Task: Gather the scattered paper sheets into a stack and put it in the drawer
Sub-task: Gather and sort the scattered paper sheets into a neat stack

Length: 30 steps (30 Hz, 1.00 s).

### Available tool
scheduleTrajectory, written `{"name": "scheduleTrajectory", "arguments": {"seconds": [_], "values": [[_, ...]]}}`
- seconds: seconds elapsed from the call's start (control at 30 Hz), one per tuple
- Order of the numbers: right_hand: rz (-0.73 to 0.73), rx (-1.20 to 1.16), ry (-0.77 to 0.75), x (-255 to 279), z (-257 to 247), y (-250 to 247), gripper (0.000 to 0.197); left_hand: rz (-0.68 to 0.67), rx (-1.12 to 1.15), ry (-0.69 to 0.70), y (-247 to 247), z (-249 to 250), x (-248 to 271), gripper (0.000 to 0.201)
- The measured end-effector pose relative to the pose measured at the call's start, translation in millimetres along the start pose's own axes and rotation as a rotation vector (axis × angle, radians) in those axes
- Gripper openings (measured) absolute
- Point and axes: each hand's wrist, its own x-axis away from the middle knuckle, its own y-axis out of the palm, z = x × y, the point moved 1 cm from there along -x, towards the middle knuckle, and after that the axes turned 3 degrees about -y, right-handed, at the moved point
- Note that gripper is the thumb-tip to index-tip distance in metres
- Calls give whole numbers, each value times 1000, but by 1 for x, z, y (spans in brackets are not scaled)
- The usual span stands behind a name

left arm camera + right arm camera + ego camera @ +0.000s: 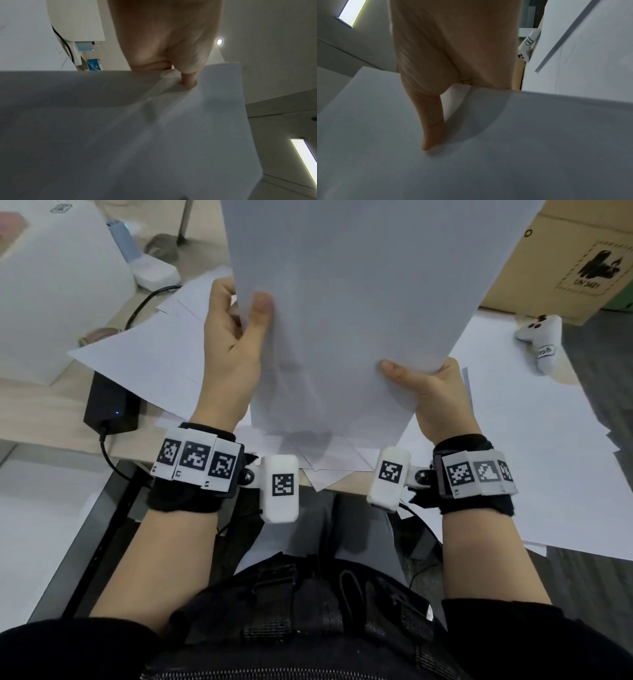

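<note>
A stack of white paper sheets (359, 302) stands upright above the desk, held between both hands. My left hand (236, 337) grips its left edge, thumb on the near face and fingers behind. My right hand (431, 395) pinches the lower right corner with the thumb in front. The left wrist view shows the thumb pressed on the paper stack (120, 135); the right wrist view shows the same on the sheets (488, 148). More loose sheets (147, 361) lie spread on the desk to the left, and others (534, 446) lie to the right. No drawer is in view.
A white box (54, 296) stands at the left, with a black power adapter (111, 402) and its cable at the desk edge. A cardboard box (561, 258) sits at the back right, and a white controller (541, 340) lies beside it.
</note>
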Motion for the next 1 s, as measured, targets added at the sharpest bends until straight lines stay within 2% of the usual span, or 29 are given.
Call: {"name": "scheduleTrajectory", "arguments": {"seconds": [0.07,0.23,0.47,0.67,0.87,0.93,1.0], "values": [[-14,45,10,0,-1,-2,19,-6,-34,26,-5,-1,0,6],[-38,90,46,5,2,-3,19,-8,20,-46,-7,-8,6,7],[17,74,-21,2,-4,3,24,-22,35,-28,-5,-4,4,5],[39,110,87,6,19,-1,29,85,-13,-118,2,-26,11,25],[80,157,134,-2,31,1,22,94,-110,-172,-5,-47,10,23],[85,184,131,-8,32,3,19,202,-154,-172,-14,-53,9,16],[71,221,138,-14,34,8,15,412,-126,-172,-28,-56,10,14]]}}
